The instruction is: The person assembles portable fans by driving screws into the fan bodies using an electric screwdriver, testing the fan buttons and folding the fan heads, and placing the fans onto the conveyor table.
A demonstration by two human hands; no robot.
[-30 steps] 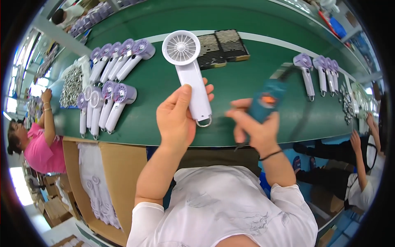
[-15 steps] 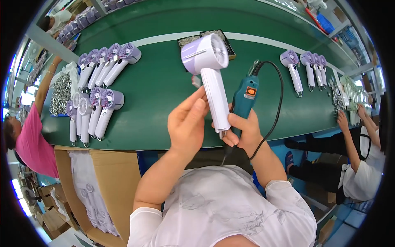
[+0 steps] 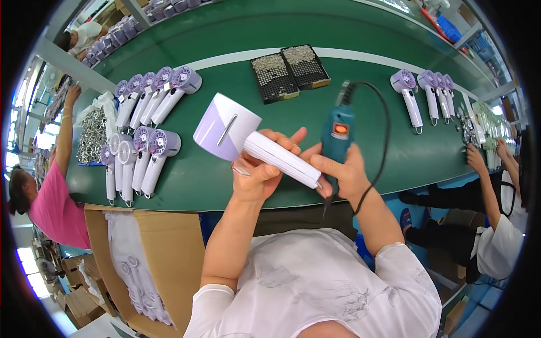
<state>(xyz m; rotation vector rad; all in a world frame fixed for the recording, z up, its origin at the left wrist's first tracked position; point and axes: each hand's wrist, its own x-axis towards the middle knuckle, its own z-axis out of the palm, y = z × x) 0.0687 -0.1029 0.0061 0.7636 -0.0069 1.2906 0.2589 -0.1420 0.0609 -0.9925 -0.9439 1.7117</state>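
A white and lilac handheld fan lies slantwise over the bench, its head to the upper left and its handle pointing down to the right. My left hand is closed around the handle, thumb and fingers on opposite sides. A small tag or lead with a bit of red shows by that hand's thumb. In my right hand is a teal electric screwdriver with an orange switch, its bit pointing down and its black cord looping to the right. The right fingertips are close to the handle's lower end; whether they touch it I cannot tell.
Two black trays of small screws sit at the back of the green bench. Several finished-looking fans lie left, others right. Metal clips fill a bag. An open carton stands below; people work on both sides.
The fan has swung from nearly upright to slanting, its head moving left and down. My left hand now wraps its handle. The screw trays behind are uncovered, and the view has shifted slightly.
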